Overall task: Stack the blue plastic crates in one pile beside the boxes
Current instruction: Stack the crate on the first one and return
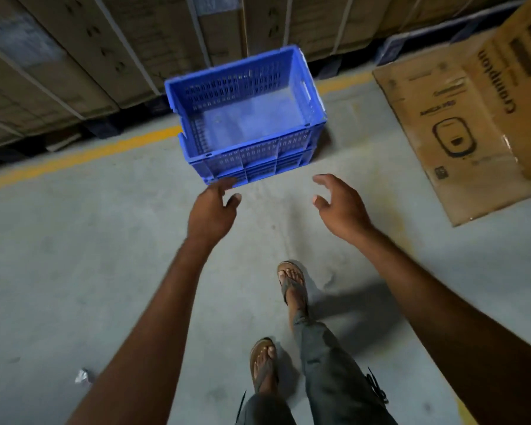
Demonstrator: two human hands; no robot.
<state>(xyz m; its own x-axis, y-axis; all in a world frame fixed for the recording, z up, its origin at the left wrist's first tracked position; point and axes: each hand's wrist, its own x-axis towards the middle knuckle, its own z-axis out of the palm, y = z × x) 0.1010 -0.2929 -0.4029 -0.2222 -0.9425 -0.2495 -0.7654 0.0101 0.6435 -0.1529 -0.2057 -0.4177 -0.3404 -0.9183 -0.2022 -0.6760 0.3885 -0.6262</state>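
- Head view, item one: left hand [212, 211]. I log it stretched forward with the palm turned inward, fingers spread and curled, holding nothing. Its fingertips [227, 182] overlap the near bottom edge of the crate; I cannot tell whether they touch it.
- Right hand [341, 207]: also stretched forward, fingers apart and curved as if around air, empty. It sits in front of the crate's near right corner, apart from it.
- Both forearms are bare and run from the lower corners of the frame up toward the crate.
- Blue plastic crate [246, 118]: upright on the floor, open top, nothing inside. The walls are slotted, with a handle cut-out in the right wall. A second rim line shows low on the near wall, so I note it may sit on another crate; I cannot be sure.
- Feet in brown sandals [292, 282], dark trouser legs, below the hands.
- Concrete floor [74, 256]: grey, with a yellow line [83, 154] running past the crate's left side.
- Strapped cartons [74, 56]: stacked in a row just behind the crate.
- Printed cardboard box [460, 124]: lying well to the right of the crate.
- Small crumpled scrap [82, 377]: on the floor, lower left.
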